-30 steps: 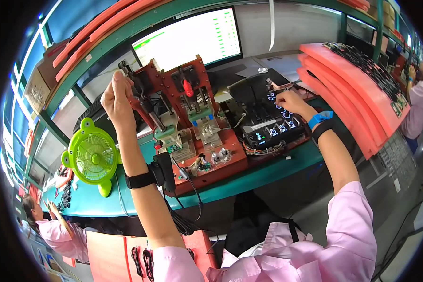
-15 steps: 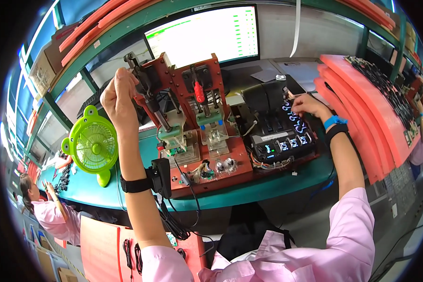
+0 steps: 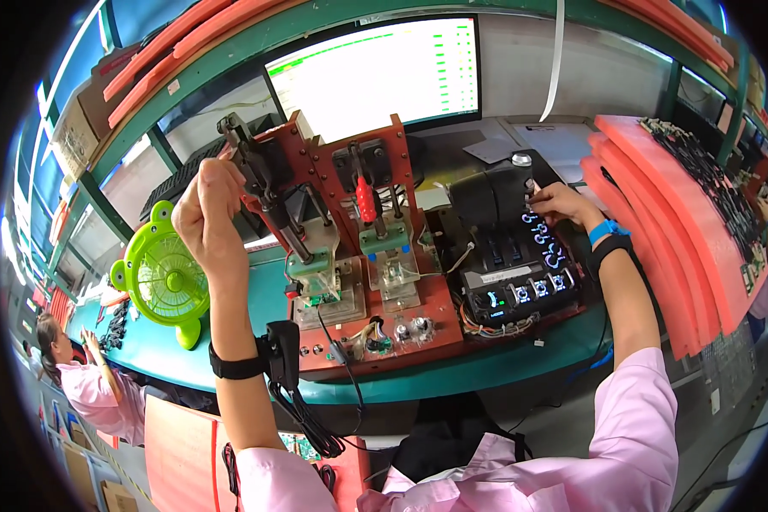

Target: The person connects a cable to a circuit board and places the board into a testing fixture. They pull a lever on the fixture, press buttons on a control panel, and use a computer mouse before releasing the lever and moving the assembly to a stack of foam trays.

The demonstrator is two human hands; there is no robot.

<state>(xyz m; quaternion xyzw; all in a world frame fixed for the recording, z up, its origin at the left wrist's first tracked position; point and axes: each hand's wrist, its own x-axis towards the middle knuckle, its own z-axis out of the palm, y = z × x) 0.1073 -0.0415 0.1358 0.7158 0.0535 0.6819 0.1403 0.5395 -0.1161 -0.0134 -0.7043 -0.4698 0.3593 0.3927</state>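
Observation:
My left hand (image 3: 215,218) is raised with its fingers curled closed, beside the top of the left toggle clamp (image 3: 254,158). Whatever it holds, if anything, is hidden behind the fingers. To its right, a second toggle clamp with a red handle (image 3: 366,200) hangs over a clear test fixture (image 3: 394,266). Both clamps stand on a red base (image 3: 439,311). My right hand (image 3: 567,207) reaches over a black control console (image 3: 478,271) with lit knobs. Its thumb and fingers pinch a small lever (image 3: 531,186) at the console's right side.
A green frog-shaped fan (image 3: 172,277) stands left of my left forearm. Behind the fixtures glows a monitor (image 3: 371,81). Stacked pink foam sheets (image 3: 648,230) with black cables lie at right. A co-worker (image 3: 102,388) sits at far left. Loose black cable (image 3: 311,418) hangs below my left wrist.
The whole view has shifted slightly. My left hand sits a little lower beside the left clamp. My right hand stays at the console with its fingers pinched.

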